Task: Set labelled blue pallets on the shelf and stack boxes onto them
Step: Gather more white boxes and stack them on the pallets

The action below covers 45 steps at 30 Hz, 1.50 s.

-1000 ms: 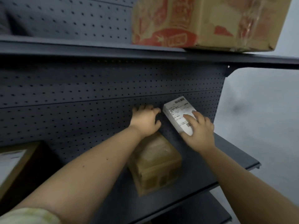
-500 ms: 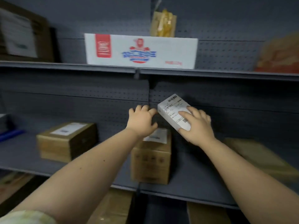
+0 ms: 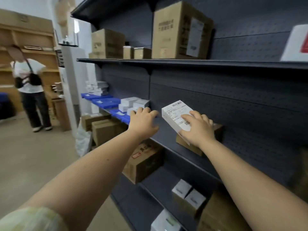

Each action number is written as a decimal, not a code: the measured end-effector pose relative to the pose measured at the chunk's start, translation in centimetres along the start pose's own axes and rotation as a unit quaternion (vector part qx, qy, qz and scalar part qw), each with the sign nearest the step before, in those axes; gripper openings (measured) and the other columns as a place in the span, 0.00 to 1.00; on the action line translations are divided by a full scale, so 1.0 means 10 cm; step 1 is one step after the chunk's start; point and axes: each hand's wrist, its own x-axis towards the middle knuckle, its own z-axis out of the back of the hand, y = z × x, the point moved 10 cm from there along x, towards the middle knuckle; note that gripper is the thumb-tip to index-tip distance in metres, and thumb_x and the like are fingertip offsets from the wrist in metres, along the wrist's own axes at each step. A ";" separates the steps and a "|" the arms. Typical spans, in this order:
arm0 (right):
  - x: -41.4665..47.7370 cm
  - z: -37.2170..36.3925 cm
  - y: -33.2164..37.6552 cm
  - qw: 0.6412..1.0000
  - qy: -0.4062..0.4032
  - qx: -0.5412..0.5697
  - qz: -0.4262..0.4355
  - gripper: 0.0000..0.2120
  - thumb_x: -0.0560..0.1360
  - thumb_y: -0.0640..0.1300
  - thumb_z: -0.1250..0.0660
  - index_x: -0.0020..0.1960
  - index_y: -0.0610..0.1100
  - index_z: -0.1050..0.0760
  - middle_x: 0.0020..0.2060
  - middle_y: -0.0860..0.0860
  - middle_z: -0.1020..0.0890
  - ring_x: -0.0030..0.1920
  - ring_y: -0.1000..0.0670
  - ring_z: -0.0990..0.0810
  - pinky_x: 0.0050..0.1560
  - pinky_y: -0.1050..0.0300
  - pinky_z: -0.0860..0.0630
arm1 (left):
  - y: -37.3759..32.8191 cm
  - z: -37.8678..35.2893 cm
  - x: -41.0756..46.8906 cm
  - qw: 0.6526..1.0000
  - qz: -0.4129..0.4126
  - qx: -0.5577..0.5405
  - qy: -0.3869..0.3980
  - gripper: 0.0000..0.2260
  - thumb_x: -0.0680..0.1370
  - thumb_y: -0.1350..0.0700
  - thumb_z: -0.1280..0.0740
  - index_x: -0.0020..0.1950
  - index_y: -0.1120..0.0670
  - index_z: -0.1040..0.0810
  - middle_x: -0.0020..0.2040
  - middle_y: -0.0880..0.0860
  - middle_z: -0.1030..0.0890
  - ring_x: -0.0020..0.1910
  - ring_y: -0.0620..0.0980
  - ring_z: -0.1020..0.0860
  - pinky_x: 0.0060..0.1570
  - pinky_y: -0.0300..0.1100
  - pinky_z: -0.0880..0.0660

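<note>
My right hand (image 3: 198, 129) grips a small white box (image 3: 176, 114) with a shipping label and barcodes, held in the air in front of the dark grey shelf (image 3: 175, 129). My left hand (image 3: 143, 120) reaches forward beside it with loosely curled fingers and holds nothing. Further left along the same shelf lie blue pallets (image 3: 106, 102) with small white labels. Several white boxes (image 3: 133, 104) are stacked on the nearest pallet, just beyond my left hand. More white boxes (image 3: 97, 88) sit on the far pallet.
A brown box (image 3: 215, 135) sits on the shelf behind my right hand. Cardboard boxes (image 3: 178, 29) fill the upper shelf, others (image 3: 143, 162) the lower ones. A person (image 3: 30, 87) stands in the aisle at the left, near wooden shelving (image 3: 26, 39).
My view has swung left along the shelving, bringing the blue pallets, their white boxes and the person into sight. Both hands keep the same pose, the right still holding the white box.
</note>
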 end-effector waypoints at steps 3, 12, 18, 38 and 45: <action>0.31 -0.37 0.60 0.999 0.032 0.013 0.018 0.29 0.69 0.60 0.35 0.69 0.60 0.33 0.73 0.54 0.36 0.66 0.43 0.36 0.66 0.46 0.41 | 0.76 0.02 -0.06 0.998 0.053 0.016 0.005 0.23 0.75 0.45 0.36 0.70 0.45 0.31 0.65 0.52 0.27 0.65 0.56 0.32 0.61 0.55 0.36; 1.15 -1.35 1.78 0.992 0.085 0.059 0.071 0.26 0.69 0.59 0.34 0.67 0.59 0.31 0.70 0.54 0.34 0.64 0.43 0.34 0.64 0.47 0.41 | 2.36 -0.47 -0.02 0.986 0.152 0.058 0.035 0.21 0.75 0.45 0.37 0.67 0.45 0.29 0.60 0.53 0.26 0.62 0.57 0.31 0.58 0.53 0.33; 2.17 -1.97 2.09 0.990 0.083 0.064 0.097 0.27 0.69 0.58 0.35 0.68 0.60 0.31 0.70 0.53 0.33 0.65 0.43 0.34 0.63 0.47 0.41 | 3.02 -0.80 0.72 0.984 0.158 0.080 0.034 0.21 0.76 0.44 0.38 0.68 0.45 0.30 0.63 0.52 0.27 0.66 0.57 0.33 0.61 0.56 0.36; 5.19 -3.88 2.01 0.989 0.127 0.073 -0.035 0.28 0.67 0.57 0.29 0.66 0.59 0.29 0.68 0.54 0.31 0.64 0.43 0.31 0.64 0.49 0.40 | 4.60 -2.54 3.73 0.995 0.026 0.073 0.069 0.22 0.77 0.43 0.39 0.71 0.46 0.33 0.65 0.53 0.29 0.64 0.56 0.33 0.63 0.55 0.37; 5.51 -4.26 1.67 0.975 0.140 0.076 -0.155 0.28 0.66 0.57 0.27 0.65 0.61 0.29 0.68 0.56 0.30 0.66 0.47 0.30 0.65 0.50 0.38 | 4.67 -3.22 4.53 0.990 -0.103 0.008 0.100 0.23 0.77 0.42 0.40 0.72 0.46 0.33 0.66 0.54 0.30 0.66 0.58 0.35 0.65 0.58 0.39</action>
